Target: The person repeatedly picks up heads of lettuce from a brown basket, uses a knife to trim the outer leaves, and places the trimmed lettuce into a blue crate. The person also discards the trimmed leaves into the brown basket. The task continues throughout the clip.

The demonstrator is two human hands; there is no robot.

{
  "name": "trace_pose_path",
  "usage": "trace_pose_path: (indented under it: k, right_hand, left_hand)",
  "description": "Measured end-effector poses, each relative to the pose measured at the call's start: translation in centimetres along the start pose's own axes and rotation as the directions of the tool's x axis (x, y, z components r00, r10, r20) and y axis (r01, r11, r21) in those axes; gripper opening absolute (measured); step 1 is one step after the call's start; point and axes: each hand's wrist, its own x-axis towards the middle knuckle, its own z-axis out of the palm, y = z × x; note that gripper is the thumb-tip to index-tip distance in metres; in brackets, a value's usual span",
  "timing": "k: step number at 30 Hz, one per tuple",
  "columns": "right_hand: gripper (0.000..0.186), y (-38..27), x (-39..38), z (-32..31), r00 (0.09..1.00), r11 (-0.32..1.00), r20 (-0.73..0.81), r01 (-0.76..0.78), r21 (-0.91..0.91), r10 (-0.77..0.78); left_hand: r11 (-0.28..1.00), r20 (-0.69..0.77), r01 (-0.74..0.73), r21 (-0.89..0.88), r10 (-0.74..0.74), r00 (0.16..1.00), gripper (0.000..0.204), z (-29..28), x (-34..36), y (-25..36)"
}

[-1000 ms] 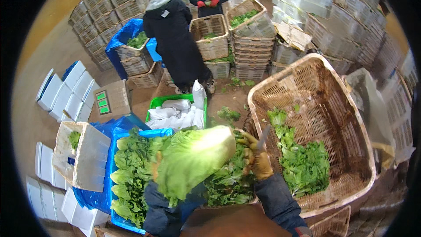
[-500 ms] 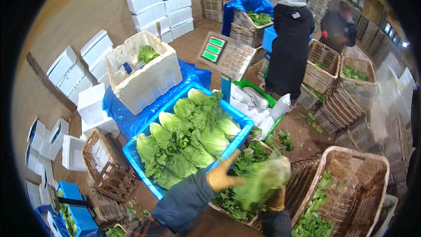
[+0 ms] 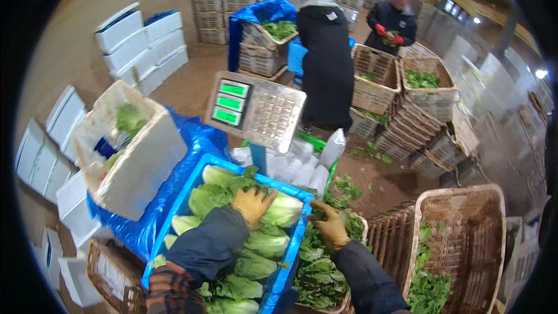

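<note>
My left hand [image 3: 254, 206], in a yellow glove, lies with fingers spread on the romaine lettuce heads [image 3: 256, 261] near the far end of a blue crate [image 3: 162, 238]. The heads are packed close, pale bases and green leaves showing. My right hand [image 3: 331, 225], gloved the same, holds nothing. Its thumb and fingers are apart beside the crate's right rim, above a brown plastic crate of loose green leaves [image 3: 317, 273]. My left forearm hides part of the lettuce.
A scale display [image 3: 256, 110] stands beyond the blue crate. A foam box [image 3: 139, 163] sits on blue sheeting at left, and a brown crate [image 3: 459, 244] with leaves at right. White bags [image 3: 290, 166] lie behind the scale. Two people [image 3: 325, 61] work among stacked crates farther off.
My right hand no longer holds the lettuce head it had and is now empty. My left hand has moved onto the lettuce in the blue crate. The view has shifted.
</note>
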Motion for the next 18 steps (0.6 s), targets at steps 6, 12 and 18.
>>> trace_pose_path:
  k: [6, 12, 18]
  right_hand:
    - [0.033, 2.3, 3.7, 2.6, 0.968, 0.797, 0.097, 0.245, -0.551, -0.230]
    - [0.056, -2.5, -2.8, -1.7, 0.968, 0.827, 0.174, 0.244, -0.507, -0.179]
    - [0.075, -3.2, -24.4, -26.8, 0.946, 0.822, -0.313, -0.114, -0.558, -0.081]
  left_hand:
    - [0.991, -0.073, -0.117, 0.062, 0.121, 0.990, 0.118, 8.3, 4.2, -1.7]
    - [0.997, -0.141, -0.048, -0.064, 0.038, 0.989, 0.126, 12.3, 4.5, -1.7]
    - [0.968, -0.074, 0.241, -0.075, -0.246, 0.966, 0.112, 4.4, -2.8, 0.4]
